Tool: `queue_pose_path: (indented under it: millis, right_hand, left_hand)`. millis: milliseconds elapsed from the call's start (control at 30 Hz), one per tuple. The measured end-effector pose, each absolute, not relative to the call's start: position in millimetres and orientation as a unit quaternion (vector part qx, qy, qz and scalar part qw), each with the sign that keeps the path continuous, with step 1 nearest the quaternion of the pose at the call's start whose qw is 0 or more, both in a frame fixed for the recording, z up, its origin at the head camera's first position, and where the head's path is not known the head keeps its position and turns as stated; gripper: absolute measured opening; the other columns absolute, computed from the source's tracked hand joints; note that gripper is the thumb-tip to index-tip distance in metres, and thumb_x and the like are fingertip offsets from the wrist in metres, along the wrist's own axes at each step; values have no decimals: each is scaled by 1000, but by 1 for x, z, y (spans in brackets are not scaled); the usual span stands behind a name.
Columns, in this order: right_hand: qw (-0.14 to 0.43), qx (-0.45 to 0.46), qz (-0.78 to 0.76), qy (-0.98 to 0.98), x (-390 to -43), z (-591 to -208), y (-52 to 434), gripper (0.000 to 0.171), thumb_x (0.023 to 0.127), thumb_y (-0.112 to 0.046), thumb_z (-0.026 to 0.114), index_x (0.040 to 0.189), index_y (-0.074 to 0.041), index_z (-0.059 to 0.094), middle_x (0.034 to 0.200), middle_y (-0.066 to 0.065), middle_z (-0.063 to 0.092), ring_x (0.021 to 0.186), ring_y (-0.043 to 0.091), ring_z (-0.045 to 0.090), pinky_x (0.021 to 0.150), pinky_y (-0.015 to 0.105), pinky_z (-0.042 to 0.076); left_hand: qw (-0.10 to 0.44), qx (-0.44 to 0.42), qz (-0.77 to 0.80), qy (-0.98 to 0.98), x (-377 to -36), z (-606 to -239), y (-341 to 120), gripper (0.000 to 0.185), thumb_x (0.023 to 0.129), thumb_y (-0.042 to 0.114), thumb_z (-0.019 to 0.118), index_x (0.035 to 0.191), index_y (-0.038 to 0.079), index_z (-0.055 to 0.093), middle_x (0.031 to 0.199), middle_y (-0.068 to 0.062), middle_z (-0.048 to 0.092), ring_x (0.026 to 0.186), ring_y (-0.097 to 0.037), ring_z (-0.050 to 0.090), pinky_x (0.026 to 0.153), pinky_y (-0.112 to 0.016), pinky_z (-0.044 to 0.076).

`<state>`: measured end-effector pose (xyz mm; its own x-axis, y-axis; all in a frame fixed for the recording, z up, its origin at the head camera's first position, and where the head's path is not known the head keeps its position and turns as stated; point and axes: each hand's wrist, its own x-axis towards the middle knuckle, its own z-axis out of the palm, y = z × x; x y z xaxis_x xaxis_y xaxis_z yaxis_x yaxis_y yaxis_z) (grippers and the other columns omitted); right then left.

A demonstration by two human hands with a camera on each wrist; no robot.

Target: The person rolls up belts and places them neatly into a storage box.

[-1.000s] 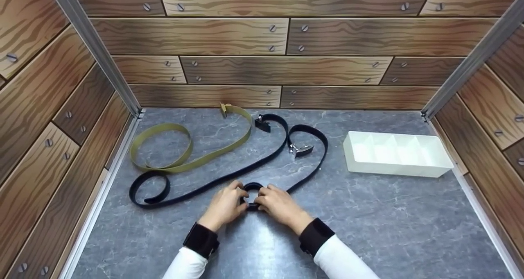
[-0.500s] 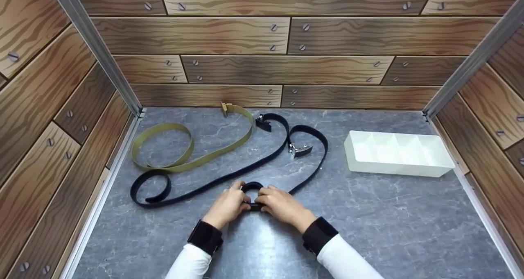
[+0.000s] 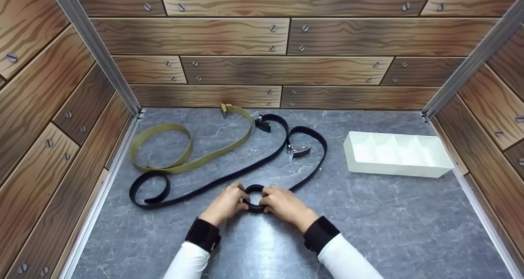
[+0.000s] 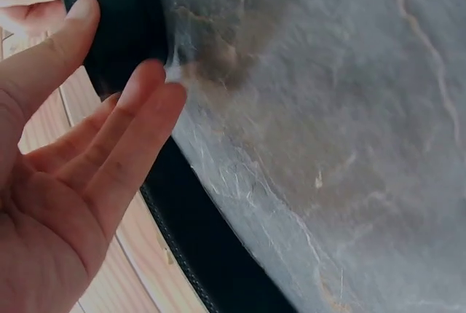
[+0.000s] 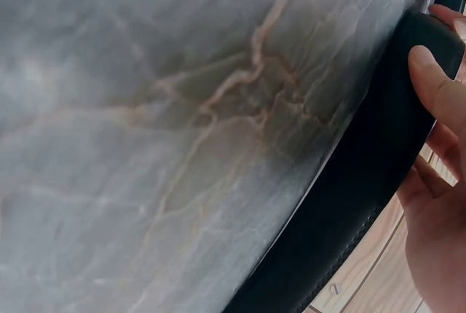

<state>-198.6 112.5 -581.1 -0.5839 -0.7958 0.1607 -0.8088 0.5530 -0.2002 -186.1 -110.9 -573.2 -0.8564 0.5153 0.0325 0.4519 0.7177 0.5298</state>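
Observation:
A black belt (image 3: 315, 164) lies on the grey table, and its near end is wound into a small coil (image 3: 254, 207) at the front centre. My left hand (image 3: 239, 197) grips the coil's left side and my right hand (image 3: 268, 197) grips its right side. From the coil the belt runs up and right, loops round and ends at a silver buckle (image 3: 299, 150). In the left wrist view my left hand (image 4: 120, 47) has its thumb and fingers on the black band (image 4: 124, 14). The right wrist view shows my right hand (image 5: 433, 102) with its thumb over the band (image 5: 371, 160).
A second black belt (image 3: 149, 191) curls at the left and runs up to a buckle (image 3: 262, 123) near the back wall. An olive belt (image 3: 184, 148) lies looped behind it. A white divided tray (image 3: 399, 170) stands at the right. Wood-patterned walls enclose three sides.
Both hands have turned the coil a little in place, and it looks slightly rounder. The loose part of the belt and its buckle have shifted slightly.

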Motion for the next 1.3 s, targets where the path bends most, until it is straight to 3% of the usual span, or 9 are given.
queue_pose_path:
  millis: [167, 333, 433, 533, 633, 733, 967, 1167, 1300]
  right_hand:
    - [28, 443, 122, -888, -196, -580, 108, 16, 80, -26, 79, 95, -20, 77, 87, -4, 57, 78, 16, 53, 65, 30, 47]
    - [42, 426, 99, -898, -195, -579, 100, 17, 80, -30, 79, 93, -20, 77, 83, -4, 58, 74, 16, 55, 64, 31, 48]
    - [61, 424, 86, -899, -194, -580, 96, 18, 79, -33, 80, 90, -20, 76, 82, -3, 59, 72, 17, 57, 62, 32, 49]
    - [81, 427, 81, -897, -193, -582, 94, 18, 78, -35, 80, 87, -20, 75, 80, -3, 59, 70, 17, 58, 60, 32, 49]
    - [84, 434, 84, -893, -194, -582, 95, 18, 78, -34, 80, 85, -19, 74, 79, -3, 59, 70, 16, 58, 60, 32, 48]
    - [60, 445, 90, -889, -194, -580, 99, 16, 79, -31, 80, 85, -17, 73, 80, -4, 59, 72, 16, 58, 63, 31, 49]
    - [-3, 461, 97, -882, -198, -567, 110, 15, 77, -19, 81, 91, -16, 75, 96, -3, 66, 80, 18, 59, 69, 30, 49]
    - [8, 461, 94, -882, -196, -569, 111, 11, 80, -22, 78, 88, -17, 74, 89, -5, 64, 79, 16, 57, 67, 31, 48]
    - [34, 463, 84, -882, -196, -573, 108, 10, 80, -26, 78, 87, -19, 75, 83, -5, 62, 74, 16, 55, 64, 31, 47]
  left_hand:
    - [80, 206, 322, 921, -184, -571, -110, 29, 87, 13, 73, 113, 1, 69, 98, -9, 64, 82, -19, 62, 74, -34, 52]
    - [64, 100, 360, 925, -183, -567, -99, 45, 92, 18, 67, 127, -8, 54, 89, -15, 67, 73, -24, 67, 72, -41, 54]
    - [48, 45, 341, 938, -184, -569, -91, 43, 91, 20, 69, 120, -9, 58, 91, -20, 68, 83, -33, 68, 75, -45, 54]
    - [30, 7, 317, 948, -185, -573, -84, 28, 86, 18, 72, 101, -5, 64, 97, -23, 68, 91, -36, 66, 76, -44, 53]
    - [18, -1, 306, 952, -188, -574, -79, 15, 80, 12, 73, 80, 0, 64, 86, -19, 68, 78, -31, 65, 69, -41, 53]
    - [12, 8, 289, 957, -190, -573, -76, 15, 76, 8, 74, 69, 3, 61, 79, -17, 67, 69, -26, 63, 62, -40, 52]
    - [35, 20, 270, 962, -198, -566, -71, 10, 74, 4, 76, 71, 5, 66, 82, -15, 68, 74, -31, 67, 64, -41, 53]
    - [68, 33, 303, 950, -203, -566, -72, 7, 78, -2, 71, 84, 2, 72, 94, -21, 69, 44, -19, 59, 42, -28, 49]
    - [55, 61, 292, 953, -204, -569, -75, 9, 77, 0, 71, 85, 4, 74, 96, -18, 68, 63, -27, 66, 56, -34, 53]
